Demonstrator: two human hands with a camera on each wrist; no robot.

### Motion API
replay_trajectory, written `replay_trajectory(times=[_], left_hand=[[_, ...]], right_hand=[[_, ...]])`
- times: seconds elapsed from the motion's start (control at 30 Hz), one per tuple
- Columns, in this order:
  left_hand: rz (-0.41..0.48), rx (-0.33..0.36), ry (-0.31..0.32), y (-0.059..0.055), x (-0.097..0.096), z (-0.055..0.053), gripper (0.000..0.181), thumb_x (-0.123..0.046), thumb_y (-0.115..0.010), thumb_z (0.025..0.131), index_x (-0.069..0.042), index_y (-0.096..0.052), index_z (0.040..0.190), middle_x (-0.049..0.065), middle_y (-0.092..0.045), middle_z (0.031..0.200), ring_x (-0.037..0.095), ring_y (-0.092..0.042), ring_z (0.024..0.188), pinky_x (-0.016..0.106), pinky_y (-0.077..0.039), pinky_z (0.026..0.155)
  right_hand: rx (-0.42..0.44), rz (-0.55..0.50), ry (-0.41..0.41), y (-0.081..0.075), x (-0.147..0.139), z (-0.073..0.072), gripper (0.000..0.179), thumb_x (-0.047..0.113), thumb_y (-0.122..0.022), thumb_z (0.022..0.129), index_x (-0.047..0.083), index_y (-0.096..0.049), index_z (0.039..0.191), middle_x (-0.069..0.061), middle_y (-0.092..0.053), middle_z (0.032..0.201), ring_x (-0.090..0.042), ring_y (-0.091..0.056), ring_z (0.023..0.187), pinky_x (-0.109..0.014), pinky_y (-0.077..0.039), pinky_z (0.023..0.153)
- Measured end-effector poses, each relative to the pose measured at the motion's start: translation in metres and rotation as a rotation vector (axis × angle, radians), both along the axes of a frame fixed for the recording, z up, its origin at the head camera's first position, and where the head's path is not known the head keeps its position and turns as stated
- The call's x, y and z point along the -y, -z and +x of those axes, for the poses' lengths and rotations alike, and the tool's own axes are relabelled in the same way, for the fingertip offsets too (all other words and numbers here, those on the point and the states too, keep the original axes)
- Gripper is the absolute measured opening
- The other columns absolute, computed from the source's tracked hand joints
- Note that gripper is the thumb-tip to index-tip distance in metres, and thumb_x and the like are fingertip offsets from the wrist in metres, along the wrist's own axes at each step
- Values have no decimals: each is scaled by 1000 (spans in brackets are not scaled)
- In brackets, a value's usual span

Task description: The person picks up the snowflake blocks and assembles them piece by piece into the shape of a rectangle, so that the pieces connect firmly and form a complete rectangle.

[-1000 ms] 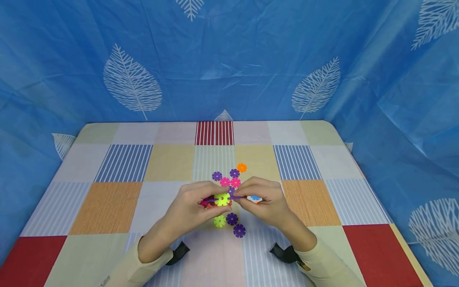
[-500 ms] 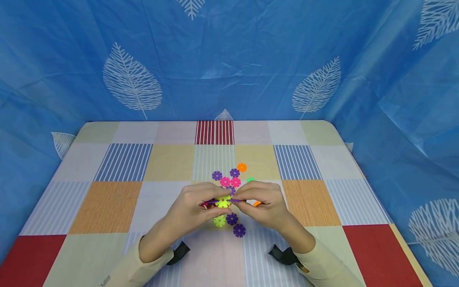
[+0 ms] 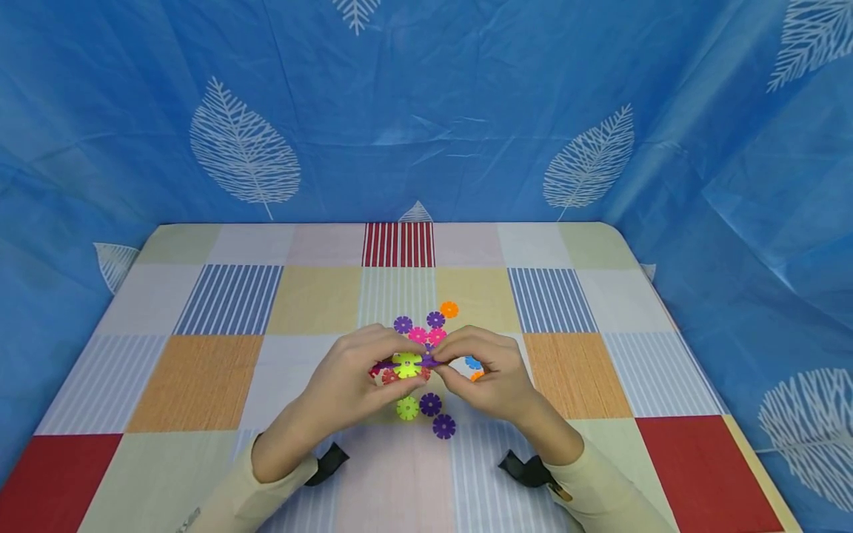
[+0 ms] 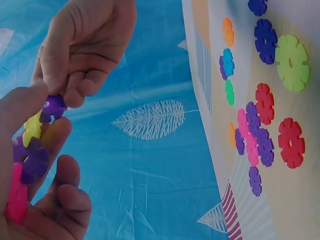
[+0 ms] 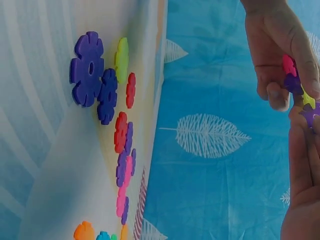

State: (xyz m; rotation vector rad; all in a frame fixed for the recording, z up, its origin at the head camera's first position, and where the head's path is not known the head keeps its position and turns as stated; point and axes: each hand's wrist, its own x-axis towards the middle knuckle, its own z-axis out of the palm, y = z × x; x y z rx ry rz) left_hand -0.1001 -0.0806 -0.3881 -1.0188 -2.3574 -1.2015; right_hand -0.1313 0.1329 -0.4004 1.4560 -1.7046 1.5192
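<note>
Above the table's middle, my left hand [image 3: 356, 374] holds a short chain of notched plastic snowflake discs between thumb and fingers. In the left wrist view the chain runs from a pink disc [image 4: 17, 195] through a purple disc [image 4: 31, 160] to a yellow disc [image 4: 33, 127]. My right hand [image 3: 489, 366] pinches another purple disc [image 4: 53, 108] at the chain's end, against the yellow one. Whether its slot is fully engaged is hidden by the fingers. Both hands are close together, their fingertips nearly meeting at this disc.
Loose discs lie on the patchwork cloth [image 3: 293, 459] below and beyond the hands: a yellow-green disc [image 3: 408, 408], several purple ones [image 3: 443, 426], pink ones [image 3: 417, 335], red ones [image 4: 291, 143], an orange disc [image 3: 449, 309] and a blue disc [image 3: 472, 363]. A blue curtain [image 3: 426, 111] hangs behind.
Both hands have shifted slightly, with the yellow disc moving a little left and up. The right hand's fingers have changed position at the purple disc, and the blue disc on the table shows again.
</note>
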Motion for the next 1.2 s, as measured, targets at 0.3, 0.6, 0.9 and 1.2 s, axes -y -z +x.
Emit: replay_trajectory(times=[0.3, 0.6, 0.9, 1.2], left_hand=[[-80, -169, -42, -2, -1, 0, 28, -28, -82, 80, -13, -73, 102, -6, -71, 96, 10, -66, 87, 29, -56, 75], [-183, -257, -52, -9, -2, 5, 21, -31, -78, 83, -13, -75, 95, -5, -72, 91, 10, -70, 85, 28, -56, 73], [-25, -169, 34, -4, -1, 3, 15, -9, -82, 78, -11, -76, 91, -4, -72, 89, 9, -69, 84, 23, -56, 73], [-26, -134, 6, -2, 9, -3, 14, -6, -82, 77, -10, -76, 89, -5, -72, 89, 5, -68, 80, 20, -55, 69]], right_hand=[[39, 1, 24, 7, -1, -1, 4, -2, -71, 85, -4, -69, 84, -14, -69, 81, -24, -67, 74, -28, -57, 70], [0, 1, 34, 14, -1, -1, 7, 4, -70, 88, -3, -70, 86, -14, -70, 81, -23, -68, 74, -28, -57, 70], [43, 29, -15, 14, 0, -1, 8, 3, -72, 87, -4, -70, 90, -15, -70, 84, -23, -68, 76, -29, -57, 70], [403, 279, 74, 17, -46, -26, 34, -13, -73, 77, 5, -67, 105, -10, -66, 105, -25, -60, 94, -35, -53, 83]])
